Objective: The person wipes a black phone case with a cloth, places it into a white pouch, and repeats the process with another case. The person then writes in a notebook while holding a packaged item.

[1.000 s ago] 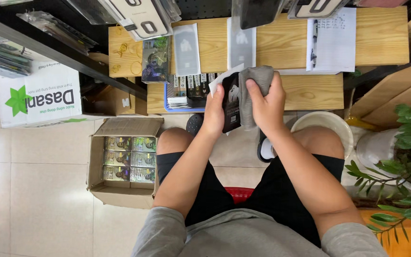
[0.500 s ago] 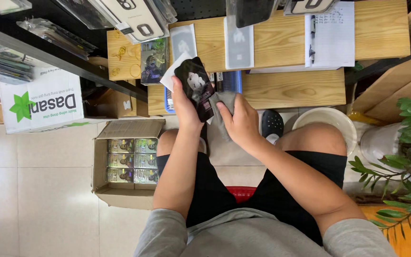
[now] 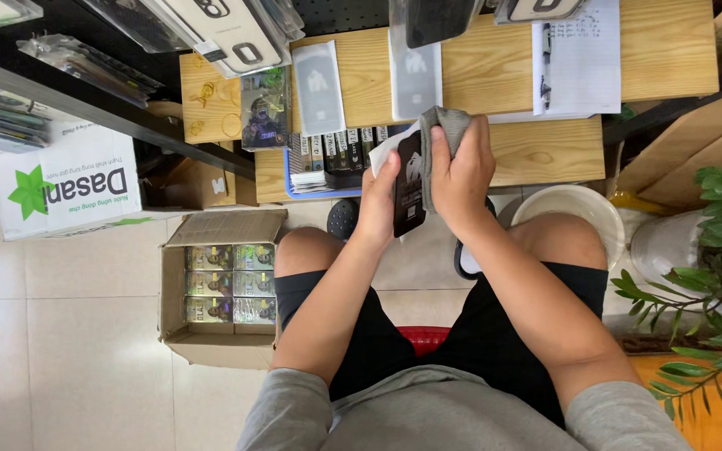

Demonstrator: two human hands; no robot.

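Black phone case (image 3: 409, 185), printed with a pale figure, is held upright above the person's knees, in front of the lower wooden shelf (image 3: 545, 154). The left hand (image 3: 378, 200) is closed around its left edge, with a white sheet (image 3: 384, 146) showing behind it. The right hand (image 3: 460, 171) presses a grey cloth (image 3: 444, 125) against the case's right face, fingers wrapped over the fabric. The two hands are close together, with the case between them.

Surface: two stepped light-wood boards. The upper board (image 3: 670, 58) carries two grey flat packets (image 3: 317, 77), one printed case pack (image 3: 263, 108), one lined paper sheet (image 3: 578, 58) with one pen (image 3: 546, 50) on it. A blue tray (image 3: 311, 179) of upright packs stands on the lower board, just left of the hands.

Floor: pale tile (image 3: 60, 334). One open cardboard box (image 3: 219, 288) beside the left knee holds six visible packs in two columns. One white carton (image 3: 68, 179) with a green star sits further left, under a dark rail (image 3: 85, 108).

Right side: one white bucket (image 3: 574, 209) touches the right knee area; one green potted plant (image 3: 712, 276) crowds the right edge. A red stool edge (image 3: 419, 338) shows between the legs.

Open room lies on the tile at lower left; the shelf edge is just beyond the hands.
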